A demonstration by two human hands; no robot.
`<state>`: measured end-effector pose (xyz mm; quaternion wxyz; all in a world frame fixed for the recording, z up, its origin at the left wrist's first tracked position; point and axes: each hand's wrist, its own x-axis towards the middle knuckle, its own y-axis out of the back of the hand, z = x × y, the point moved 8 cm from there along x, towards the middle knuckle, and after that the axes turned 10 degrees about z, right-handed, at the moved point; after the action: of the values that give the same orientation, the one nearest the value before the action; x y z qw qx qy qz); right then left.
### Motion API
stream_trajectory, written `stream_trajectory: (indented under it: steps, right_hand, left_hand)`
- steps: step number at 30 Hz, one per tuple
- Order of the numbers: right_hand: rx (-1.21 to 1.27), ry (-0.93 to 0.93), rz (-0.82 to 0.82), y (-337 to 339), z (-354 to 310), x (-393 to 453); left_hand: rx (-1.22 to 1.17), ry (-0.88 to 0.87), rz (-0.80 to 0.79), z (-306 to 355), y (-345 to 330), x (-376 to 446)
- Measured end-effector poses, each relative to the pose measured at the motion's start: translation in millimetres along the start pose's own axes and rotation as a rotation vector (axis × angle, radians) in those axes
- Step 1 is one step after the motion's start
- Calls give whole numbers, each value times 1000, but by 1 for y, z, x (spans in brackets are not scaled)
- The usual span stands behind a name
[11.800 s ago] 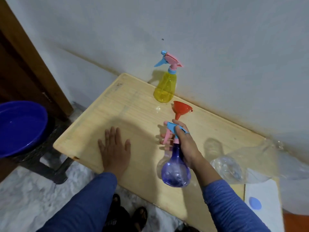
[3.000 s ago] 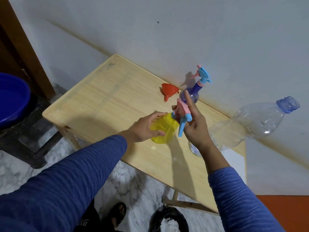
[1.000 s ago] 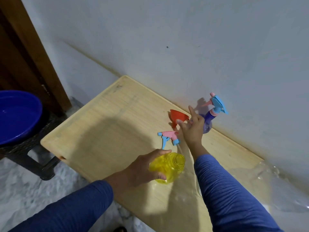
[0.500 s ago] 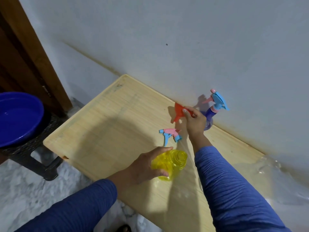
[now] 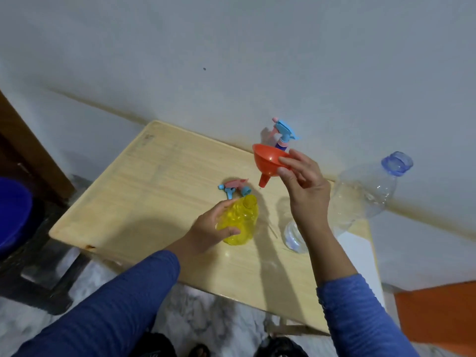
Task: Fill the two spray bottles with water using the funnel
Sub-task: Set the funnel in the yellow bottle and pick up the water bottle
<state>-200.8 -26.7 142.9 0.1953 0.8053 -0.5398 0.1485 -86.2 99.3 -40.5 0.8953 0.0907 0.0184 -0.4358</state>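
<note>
My left hand [image 5: 213, 228] grips the yellow spray bottle [image 5: 243, 222], which stands on the wooden table [image 5: 144, 202] with its neck uncapped. Its pink and blue spray head [image 5: 233, 188] lies on the table just behind it. My right hand [image 5: 304, 184] holds the red funnel [image 5: 268, 161] in the air, spout down, above and to the right of the yellow bottle's neck. The purple spray bottle [image 5: 283, 136] with its blue and pink head stands against the wall, mostly hidden behind the funnel.
A large clear plastic water bottle [image 5: 365, 194] with a blue neck stands at the table's right, cap off. A blue basin [image 5: 13, 215] sits on a dark stool at the left. White paper [image 5: 358, 256] lies on the table's right edge.
My right hand has lifted the funnel off the table and brought it toward the yellow bottle. My left hand keeps its hold on the yellow bottle.
</note>
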Motion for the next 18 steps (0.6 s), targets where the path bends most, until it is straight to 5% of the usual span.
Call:
stream_trajectory:
  steps: [18]
  right_hand:
    - [-69, 80, -99, -4, 19, -60]
  left_hand:
    - [17, -8, 37, 2, -3, -12]
